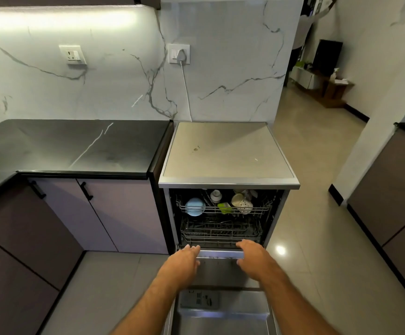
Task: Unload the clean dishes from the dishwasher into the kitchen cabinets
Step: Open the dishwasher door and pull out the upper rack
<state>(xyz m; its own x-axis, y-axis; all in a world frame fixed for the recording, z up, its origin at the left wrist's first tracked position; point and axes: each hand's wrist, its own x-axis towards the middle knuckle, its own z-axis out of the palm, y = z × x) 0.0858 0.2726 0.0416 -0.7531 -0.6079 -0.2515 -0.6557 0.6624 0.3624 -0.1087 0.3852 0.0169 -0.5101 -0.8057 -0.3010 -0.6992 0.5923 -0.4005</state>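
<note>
both hands, left hand and right hand, reach with loose, straight fingers and hold nothing at the front of the dishwasher. inside it, the upper rack carries a blue bowl and cups: probably light, smooth, breakable; best taken by the rims.

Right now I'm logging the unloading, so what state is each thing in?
Dishwasher door: open, folded down.
Upper rack: pushed in, loaded.
Lower rack: inside, contents unclear.
Left hand: open, at the lower rack's front.
Right hand: open, likewise.
Cabinet doors: closed.
</note>
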